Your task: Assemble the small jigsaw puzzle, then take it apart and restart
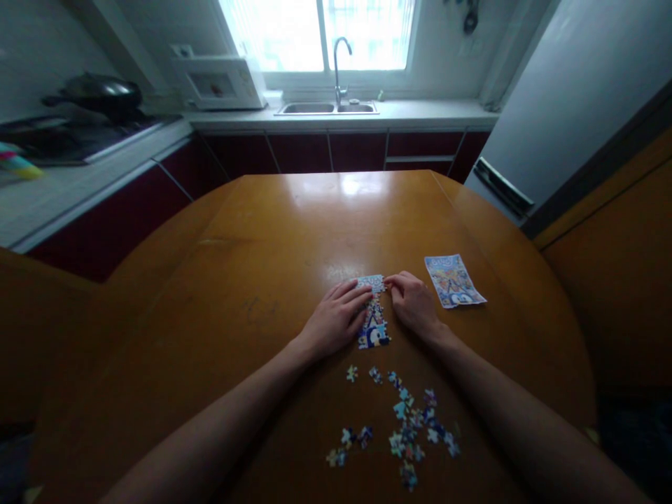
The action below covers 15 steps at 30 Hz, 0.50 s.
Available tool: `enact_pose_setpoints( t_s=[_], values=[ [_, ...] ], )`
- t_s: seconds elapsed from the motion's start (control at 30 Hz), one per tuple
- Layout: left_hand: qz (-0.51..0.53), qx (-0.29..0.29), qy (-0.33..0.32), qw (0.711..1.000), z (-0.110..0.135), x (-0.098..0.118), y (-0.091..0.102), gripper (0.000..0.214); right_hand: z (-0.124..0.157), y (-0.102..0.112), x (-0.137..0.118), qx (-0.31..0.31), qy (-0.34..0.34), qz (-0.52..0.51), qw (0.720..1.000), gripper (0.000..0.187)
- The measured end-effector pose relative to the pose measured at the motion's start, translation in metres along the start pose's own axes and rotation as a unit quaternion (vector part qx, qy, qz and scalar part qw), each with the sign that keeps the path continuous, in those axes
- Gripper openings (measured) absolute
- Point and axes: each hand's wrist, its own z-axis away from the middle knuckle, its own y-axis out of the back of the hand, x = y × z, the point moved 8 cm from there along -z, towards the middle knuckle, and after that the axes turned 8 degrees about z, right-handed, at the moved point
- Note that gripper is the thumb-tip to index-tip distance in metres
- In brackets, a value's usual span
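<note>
A partly assembled jigsaw puzzle (375, 334) lies on the wooden table, with pale blue lettering at its top and a dark blue cartoon face at its bottom. My left hand (339, 313) rests flat over its left side, fingers stretched out and covering part of the picture. At the upper right edge, the thumb and forefinger of my right hand (412, 299) are pinched together on a small puzzle piece, mostly hidden by the fingertips. Loose puzzle pieces (404, 409) are scattered between my forearms, several of them in a cluster, and a smaller group (346, 437) lies to the left.
A printed reference picture (454, 281) lies right of my right hand on the table (273, 231). Beyond the table are a sink (309, 108) with a faucet, a white microwave (225, 82), a wok (102, 91) on the stove, and a refrigerator (572, 91).
</note>
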Motion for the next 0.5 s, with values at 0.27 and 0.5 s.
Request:
enact_pose_setpoints(
  t_s=[0.27,0.5],
  values=[
    [0.000,0.001,0.002,1.000,0.000,-0.001,0.001,0.040,0.001,-0.001,-0.007,-0.025,0.018,0.018,0.999,0.025],
    [-0.005,0.007,-0.002,1.000,-0.001,0.000,0.004,0.040,0.003,-0.003,-0.014,-0.019,0.038,0.017,0.999,0.023]
  ],
)
